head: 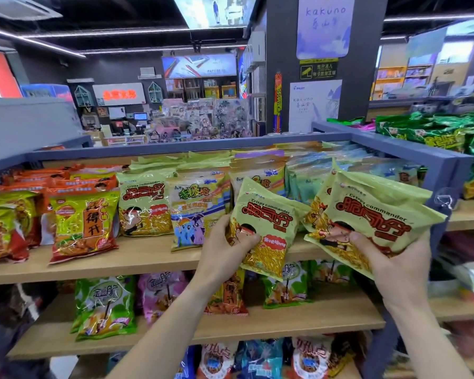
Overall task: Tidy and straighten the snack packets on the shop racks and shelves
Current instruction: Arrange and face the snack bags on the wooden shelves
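Shelving unit (435, 157) with a grey-blue metal frame and wooden boards is seen from above and in front. Top shelf (137, 259) is stocked with rows of upright snack packets: orange-red packets (80, 222) at left, a pale green "Crispy commander" row (144, 206) beside them, a pony-print row (195, 214) next, bluish packets (307, 176) toward the right. Lower shelf (175, 329) is loaded with green and pink packets (104, 307). A small stack of green packets (378, 212) is gripped at its lower edge by the right hand (394, 258), thumb on top, held in front of the shelf's right end. One single green packet (266, 228) is pinched by the left hand (227, 247), tilted, overlapping the shelf's front edge.
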Demonstrator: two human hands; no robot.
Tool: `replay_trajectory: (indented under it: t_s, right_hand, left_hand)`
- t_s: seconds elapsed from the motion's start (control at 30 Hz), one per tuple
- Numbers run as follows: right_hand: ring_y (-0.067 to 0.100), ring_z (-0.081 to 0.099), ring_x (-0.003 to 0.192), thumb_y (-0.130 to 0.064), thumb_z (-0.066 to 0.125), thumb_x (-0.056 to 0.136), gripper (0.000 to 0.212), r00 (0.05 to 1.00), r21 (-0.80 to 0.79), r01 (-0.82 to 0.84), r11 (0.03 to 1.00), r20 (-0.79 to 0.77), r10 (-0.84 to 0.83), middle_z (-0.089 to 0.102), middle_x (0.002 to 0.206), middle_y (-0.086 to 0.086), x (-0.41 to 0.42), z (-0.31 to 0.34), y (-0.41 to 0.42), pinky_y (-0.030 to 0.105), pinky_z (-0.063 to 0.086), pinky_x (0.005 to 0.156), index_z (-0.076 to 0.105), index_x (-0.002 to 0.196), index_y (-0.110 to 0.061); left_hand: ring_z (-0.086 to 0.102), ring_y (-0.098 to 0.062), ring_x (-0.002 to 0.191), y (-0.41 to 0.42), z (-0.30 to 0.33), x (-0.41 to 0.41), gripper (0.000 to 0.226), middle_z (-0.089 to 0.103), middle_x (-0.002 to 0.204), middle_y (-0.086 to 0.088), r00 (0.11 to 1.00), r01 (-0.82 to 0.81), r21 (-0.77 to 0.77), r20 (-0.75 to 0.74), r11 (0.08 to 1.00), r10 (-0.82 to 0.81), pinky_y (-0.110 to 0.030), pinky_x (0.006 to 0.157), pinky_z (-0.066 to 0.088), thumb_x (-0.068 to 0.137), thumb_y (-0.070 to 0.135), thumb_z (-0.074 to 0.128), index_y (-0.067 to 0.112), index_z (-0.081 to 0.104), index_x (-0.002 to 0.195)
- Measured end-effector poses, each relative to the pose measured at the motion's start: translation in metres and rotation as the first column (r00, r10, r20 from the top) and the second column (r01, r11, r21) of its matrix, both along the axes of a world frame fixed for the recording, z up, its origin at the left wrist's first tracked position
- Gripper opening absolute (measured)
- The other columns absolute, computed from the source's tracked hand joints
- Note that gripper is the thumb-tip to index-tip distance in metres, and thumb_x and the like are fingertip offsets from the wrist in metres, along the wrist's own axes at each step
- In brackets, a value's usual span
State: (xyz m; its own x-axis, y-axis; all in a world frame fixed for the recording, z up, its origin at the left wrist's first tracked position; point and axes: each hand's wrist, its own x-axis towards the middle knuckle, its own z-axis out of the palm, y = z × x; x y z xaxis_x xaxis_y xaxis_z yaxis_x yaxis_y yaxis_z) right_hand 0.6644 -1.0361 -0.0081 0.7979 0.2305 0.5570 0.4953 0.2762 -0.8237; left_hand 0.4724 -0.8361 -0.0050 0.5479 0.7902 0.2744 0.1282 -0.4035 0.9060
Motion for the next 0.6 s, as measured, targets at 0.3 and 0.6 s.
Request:
replay_trajectory:
  t_s: [0.3, 0.6]
  right_hand:
    - [0.025, 0.068, 0.116, 0.000, 0.085, 0.074, 0.066, 0.983, 0.018, -0.091, 0.996, -0.161, 0.092, 0.071, 0.124, 0.004, 0.021, -0.009, -0.007, 0.054, 0.051, 0.103, 0.058, 0.133, -0.013]
    - [0.035, 0.070, 0.108, 0.012, 0.065, 0.078, 0.050, 0.889, 0.136, -0.249, 0.959, -0.361, 0.282, 0.077, 0.110, 0.004, 0.022, -0.015, -0.029, 0.047, 0.063, 0.082, 0.069, 0.117, -0.018]
  left_hand:
    - [0.055, 0.014, 0.114, -0.006, -0.006, 0.001, 0.052, 0.059, 0.130, 0.013, 1.000, -0.021, 0.118, 0.022, 0.993, 0.019, -0.007, 0.091, 0.047, 0.087, 0.031, 0.082, 0.035, 0.055, 0.132]
    - [0.063, 0.012, 0.104, -0.006, -0.009, -0.002, 0.049, 0.069, 0.115, 0.020, 0.994, 0.015, 0.020, 0.106, 1.000, -0.017, -0.012, 0.084, 0.054, 0.087, 0.032, 0.083, 0.042, 0.053, 0.124]
